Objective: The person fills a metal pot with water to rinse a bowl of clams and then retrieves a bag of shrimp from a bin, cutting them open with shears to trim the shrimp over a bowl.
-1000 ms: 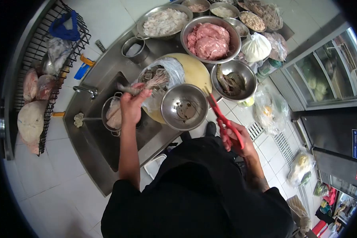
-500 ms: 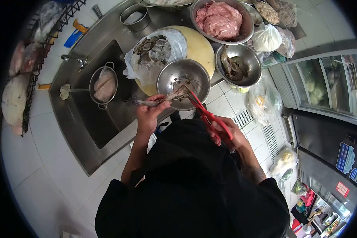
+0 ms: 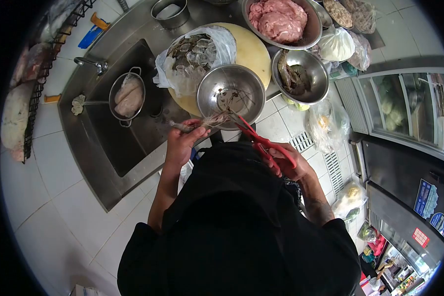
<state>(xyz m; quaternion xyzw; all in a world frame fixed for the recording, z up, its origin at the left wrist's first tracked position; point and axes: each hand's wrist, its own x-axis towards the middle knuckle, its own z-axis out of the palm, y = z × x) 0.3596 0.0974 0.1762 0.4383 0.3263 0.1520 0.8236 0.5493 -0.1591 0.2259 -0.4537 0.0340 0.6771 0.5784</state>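
My left hand (image 3: 182, 143) is closed on a shrimp (image 3: 214, 120), whose head and whiskers reach over the near rim of a steel bowl (image 3: 251, 111). Red-handled scissors (image 3: 261, 140) are in my right hand (image 3: 290, 165), their blades at the shrimp's head. Dark trimmings lie inside that bowl. Behind it, a plastic bag (image 3: 224, 42) of shrimp and ice rests on a round yellow board (image 3: 251, 49). Several shrimp (image 3: 291, 79) sit in a second steel bowl (image 3: 318, 89) to the right.
A colander (image 3: 140, 101) with pale meat stands in the sink (image 3: 126, 158) on the left. Minced meat fills a large bowl (image 3: 311, 37) at the back. Tied bags (image 3: 336, 45) are beside it. A glass-fronted fridge (image 3: 409, 108) stands on the right.
The view has shifted slightly, so the bowls and sink appear a little displaced. Both hands still hold the shrimp and scissors, with the scissor handles looking spread wider apart.
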